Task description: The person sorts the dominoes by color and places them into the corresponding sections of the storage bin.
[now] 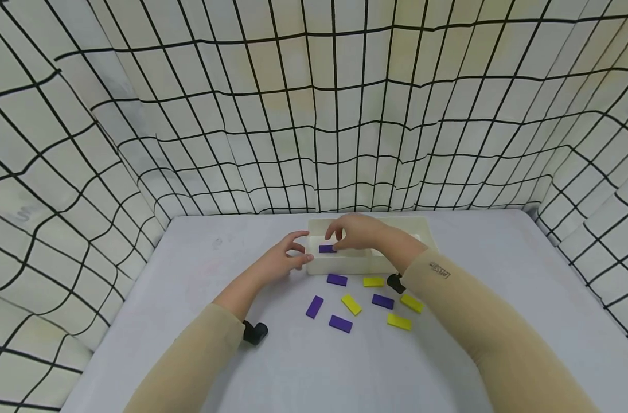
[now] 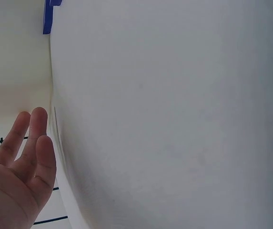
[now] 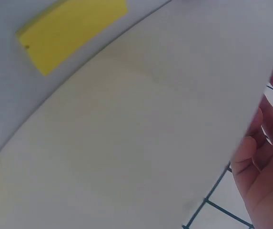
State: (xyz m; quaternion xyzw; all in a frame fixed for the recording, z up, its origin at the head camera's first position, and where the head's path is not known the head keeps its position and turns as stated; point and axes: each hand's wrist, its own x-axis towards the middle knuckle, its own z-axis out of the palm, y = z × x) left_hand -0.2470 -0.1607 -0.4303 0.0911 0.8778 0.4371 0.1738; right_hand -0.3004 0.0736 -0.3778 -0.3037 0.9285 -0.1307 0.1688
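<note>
A white box [image 1: 344, 265] stands toward the back of the white table. My left hand [image 1: 280, 263] is at its left end, fingers spread, with thumb and index fingertips at the box's wall; in the left wrist view its fingers look loosely bent and hold nothing. My right hand [image 1: 359, 231] reaches over the rim into the box. Inside, a purple block [image 1: 326, 249] lies at the left, its right end by my right thumb. The other fingertips hang bent above it, apart from it. In the right wrist view the box wall hides that block.
Before the box lie several loose blocks, purple [image 1: 340, 324] and yellow [image 1: 351, 304]. One yellow block [image 1: 412, 303] is close to my right sleeve. A black grid net [image 1: 334, 126] over white sheeting rises behind the table and along both sides.
</note>
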